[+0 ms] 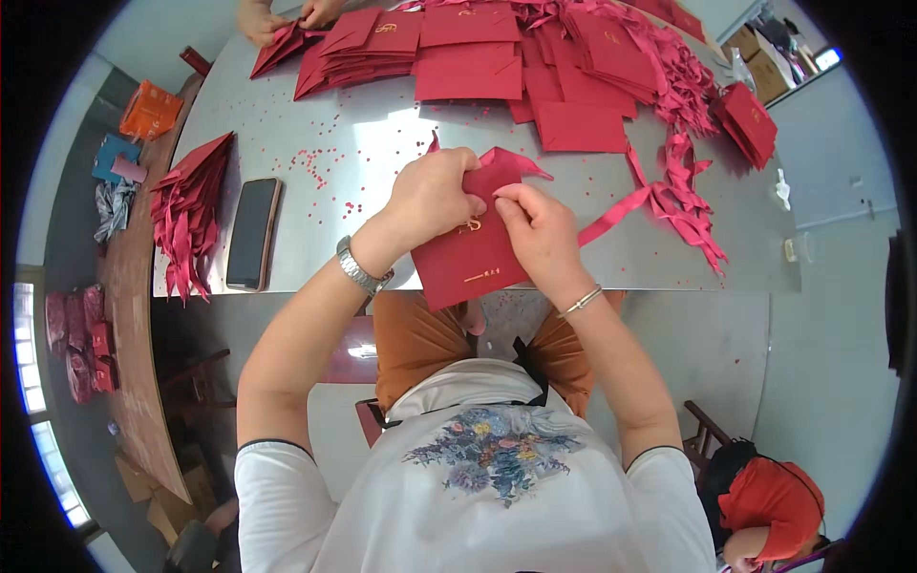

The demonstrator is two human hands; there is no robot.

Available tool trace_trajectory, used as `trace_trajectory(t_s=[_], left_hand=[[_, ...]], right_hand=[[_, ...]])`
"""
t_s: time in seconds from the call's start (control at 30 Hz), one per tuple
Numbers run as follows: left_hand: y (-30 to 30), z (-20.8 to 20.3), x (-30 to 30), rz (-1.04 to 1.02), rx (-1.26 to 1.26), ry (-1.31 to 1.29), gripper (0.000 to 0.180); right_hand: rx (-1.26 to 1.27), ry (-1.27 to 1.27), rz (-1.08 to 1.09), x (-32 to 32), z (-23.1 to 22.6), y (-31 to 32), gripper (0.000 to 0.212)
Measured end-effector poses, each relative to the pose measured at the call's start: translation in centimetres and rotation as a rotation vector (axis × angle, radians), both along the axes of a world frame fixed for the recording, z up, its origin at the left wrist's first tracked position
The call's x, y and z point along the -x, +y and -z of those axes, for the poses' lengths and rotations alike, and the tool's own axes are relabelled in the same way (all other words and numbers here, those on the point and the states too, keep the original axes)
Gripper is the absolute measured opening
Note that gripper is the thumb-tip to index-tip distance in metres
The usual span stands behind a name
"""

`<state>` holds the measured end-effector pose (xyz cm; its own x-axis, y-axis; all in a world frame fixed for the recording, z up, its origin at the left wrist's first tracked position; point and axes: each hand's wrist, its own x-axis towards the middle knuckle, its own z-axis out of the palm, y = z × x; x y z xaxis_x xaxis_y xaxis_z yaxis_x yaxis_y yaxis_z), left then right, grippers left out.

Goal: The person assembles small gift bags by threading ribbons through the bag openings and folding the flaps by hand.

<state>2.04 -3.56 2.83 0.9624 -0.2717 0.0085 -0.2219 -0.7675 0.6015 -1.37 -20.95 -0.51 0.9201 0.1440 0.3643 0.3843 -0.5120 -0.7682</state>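
A red paper gift bag [470, 263] with gold print is held in front of me, its lower end over the table's near edge. My left hand [432, 196] grips its upper left part, fingers curled over the top. On the upper right side my right hand [541, 227] is closed, thumb and fingertips pinched at the bag's edge. A pink ribbon [516, 162] sticks out at the bag's top, between the hands. Whether the right fingertips hold ribbon or only paper is too small to tell.
Piles of flat red bags [468, 62] cover the table's far side. Loose pink ribbons [678, 181] lie at the right. A phone [254, 234] and a stack of ribboned bags [194, 201] lie at the left. Another person's hands [287, 21] work on a bag at the far left.
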Motion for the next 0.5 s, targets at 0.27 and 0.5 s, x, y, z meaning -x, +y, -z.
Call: trace_trajectory(t_s=[0.27,0.5], left_hand=[[1.9,1.0,0.2,-0.013,0.403,0.204,0.026],[2.4,2.3,0.0,-0.021,0.491,0.213,0.028]], right_hand=[[0.021,0.016,0.044,-0.3,-0.4,1.6,0.012],[0.088,0.006,0.033,-1.5,-1.0,2.4,0.011]])
